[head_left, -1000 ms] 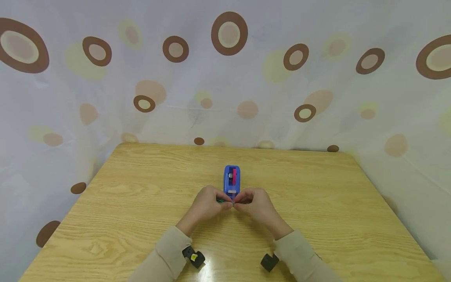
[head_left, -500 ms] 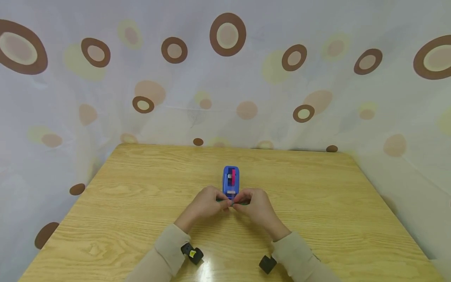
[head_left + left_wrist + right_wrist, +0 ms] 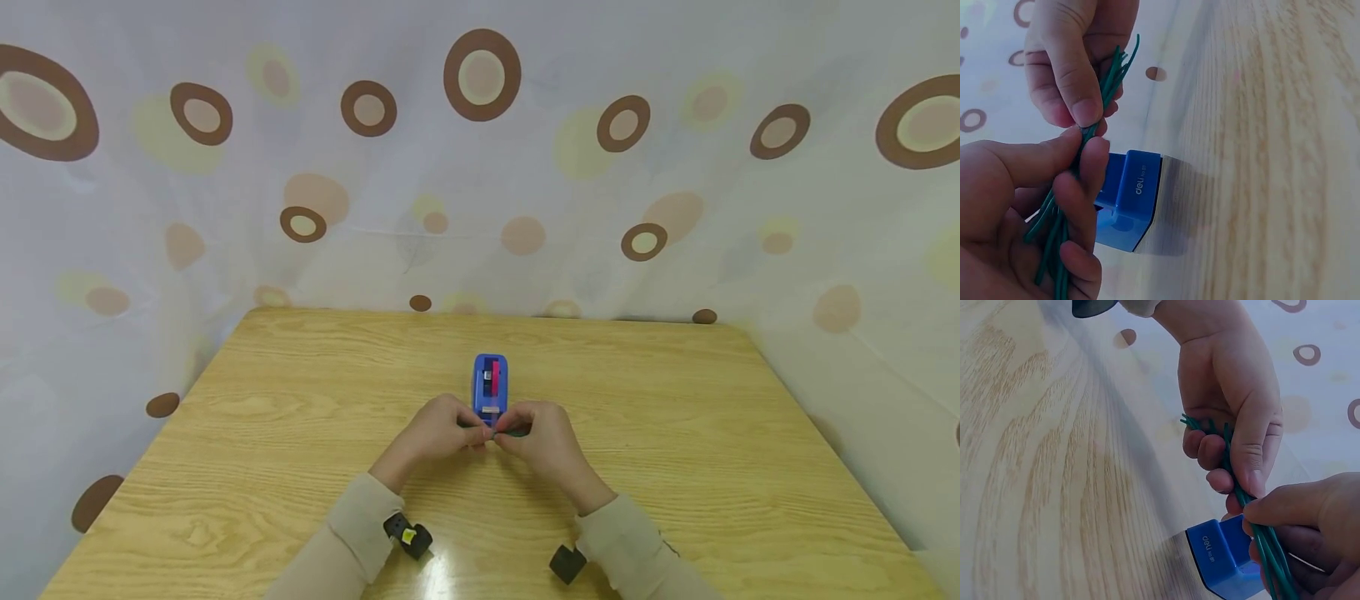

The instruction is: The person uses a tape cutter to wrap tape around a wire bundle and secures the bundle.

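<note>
A bundle of thin green wires (image 3: 1055,250) runs across both hands. My left hand (image 3: 438,429) grips it, thumb and fingertips pinching near the middle, with loose ends fanning under the palm in the left wrist view. Close beside it, my right hand (image 3: 547,437) pinches the same bundle between thumb and fingers, the two sets of fingertips meeting. Just beyond the hands stands a blue tape dispenser (image 3: 478,396) with a pink-red roll (image 3: 496,379). A clear strip of tape (image 3: 494,422) reaches from its cutter toward the fingertips. Fingers hide the wires' middle.
All this is over a wood-grain table (image 3: 337,375), its far edge against a white curtain (image 3: 360,275) with brown ring patterns. Black wrist cameras (image 3: 408,536) hang from the beige sleeves (image 3: 367,517).
The left thumb and fingers have shifted slightly around the bundle, and a bit more green shows at the right hand. The dispenser stays put; the whole head view drifts a little.
</note>
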`<action>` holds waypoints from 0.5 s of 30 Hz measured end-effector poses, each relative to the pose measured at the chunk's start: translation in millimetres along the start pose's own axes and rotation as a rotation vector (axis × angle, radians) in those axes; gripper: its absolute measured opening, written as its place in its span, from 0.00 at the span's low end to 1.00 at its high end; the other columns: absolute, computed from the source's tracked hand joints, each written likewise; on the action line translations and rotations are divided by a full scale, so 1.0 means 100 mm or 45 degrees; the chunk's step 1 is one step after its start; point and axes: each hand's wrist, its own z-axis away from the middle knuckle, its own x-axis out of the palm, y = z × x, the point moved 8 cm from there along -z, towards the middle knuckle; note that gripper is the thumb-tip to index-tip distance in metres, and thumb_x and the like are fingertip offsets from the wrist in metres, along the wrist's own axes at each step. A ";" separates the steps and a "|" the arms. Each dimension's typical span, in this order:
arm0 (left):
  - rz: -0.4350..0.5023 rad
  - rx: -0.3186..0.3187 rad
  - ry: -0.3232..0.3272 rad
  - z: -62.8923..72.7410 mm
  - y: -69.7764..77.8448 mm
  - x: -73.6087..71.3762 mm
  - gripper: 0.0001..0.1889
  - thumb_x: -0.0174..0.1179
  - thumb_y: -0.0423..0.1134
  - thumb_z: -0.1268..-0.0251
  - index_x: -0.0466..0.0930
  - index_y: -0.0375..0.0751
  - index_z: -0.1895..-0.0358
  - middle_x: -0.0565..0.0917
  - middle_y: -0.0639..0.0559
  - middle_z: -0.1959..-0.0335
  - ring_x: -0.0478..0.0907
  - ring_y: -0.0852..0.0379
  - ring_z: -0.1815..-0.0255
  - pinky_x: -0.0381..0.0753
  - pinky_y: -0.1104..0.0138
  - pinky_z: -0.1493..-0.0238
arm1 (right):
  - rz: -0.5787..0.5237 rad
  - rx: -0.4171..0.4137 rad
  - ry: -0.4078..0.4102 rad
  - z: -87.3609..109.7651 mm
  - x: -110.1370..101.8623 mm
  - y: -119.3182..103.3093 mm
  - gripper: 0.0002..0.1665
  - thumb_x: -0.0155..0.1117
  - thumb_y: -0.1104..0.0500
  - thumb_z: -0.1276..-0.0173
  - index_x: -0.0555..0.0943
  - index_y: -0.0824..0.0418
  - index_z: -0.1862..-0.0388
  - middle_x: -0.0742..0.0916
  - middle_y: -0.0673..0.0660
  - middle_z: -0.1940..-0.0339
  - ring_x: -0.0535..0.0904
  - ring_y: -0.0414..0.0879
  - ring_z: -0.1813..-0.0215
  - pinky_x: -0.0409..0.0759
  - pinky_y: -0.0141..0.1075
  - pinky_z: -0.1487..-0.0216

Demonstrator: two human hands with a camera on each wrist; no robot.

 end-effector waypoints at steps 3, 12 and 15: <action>-0.026 0.013 0.027 0.00 0.00 0.00 0.09 0.65 0.40 0.33 0.91 0.43 0.69 0.86 0.57 0.77 0.74 0.60 0.72 0.72 0.65 0.67 | -0.032 0.029 -0.010 0.00 0.00 0.04 0.06 0.75 0.69 0.43 0.87 0.59 0.71 0.88 0.49 0.70 0.84 0.42 0.65 0.82 0.34 0.62; -0.067 0.075 0.086 0.01 0.02 0.02 0.06 0.67 0.39 0.35 0.91 0.44 0.67 0.85 0.62 0.75 0.76 0.63 0.72 0.76 0.67 0.68 | -0.048 0.098 -0.059 -0.02 0.01 0.12 0.05 0.75 0.66 0.41 0.87 0.59 0.68 0.88 0.49 0.69 0.84 0.42 0.65 0.82 0.35 0.62; -0.107 0.104 0.101 0.02 0.05 0.01 0.05 0.68 0.40 0.36 0.92 0.44 0.65 0.86 0.62 0.73 0.76 0.64 0.72 0.76 0.68 0.69 | -0.040 0.123 -0.070 -0.02 0.01 0.13 0.04 0.75 0.64 0.41 0.87 0.59 0.68 0.87 0.49 0.70 0.83 0.42 0.66 0.82 0.36 0.62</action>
